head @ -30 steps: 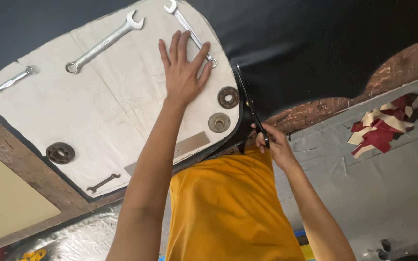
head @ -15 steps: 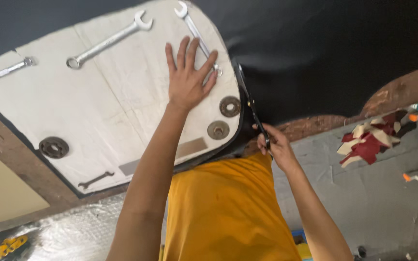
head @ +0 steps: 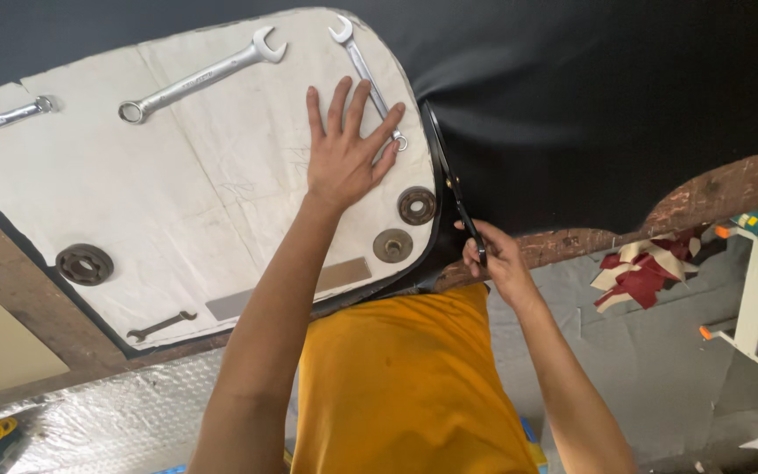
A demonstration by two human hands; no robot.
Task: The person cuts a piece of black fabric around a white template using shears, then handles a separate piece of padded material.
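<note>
The left hand (head: 344,149) lies flat with fingers spread on the pale paper pattern (head: 177,202), near its right edge, touching a small wrench (head: 366,75). The right hand (head: 493,259) grips the handles of black scissors (head: 454,189), blades running along the pattern's right edge through the black fabric (head: 589,96) on the wooden table (head: 10,307). Two round metal weights (head: 405,224) sit just beside the scissors.

- My left hand (head: 344,162) is bare: no glove, ring or watch on it.
- My right hand (head: 497,263) is bare too, wrist uncovered.
- Back from my fingers, both forearms show no sleeves up to the frame edge.
- Between my arms is my plain orange-yellow shirt (head: 405,386), faintly creased.
</note>
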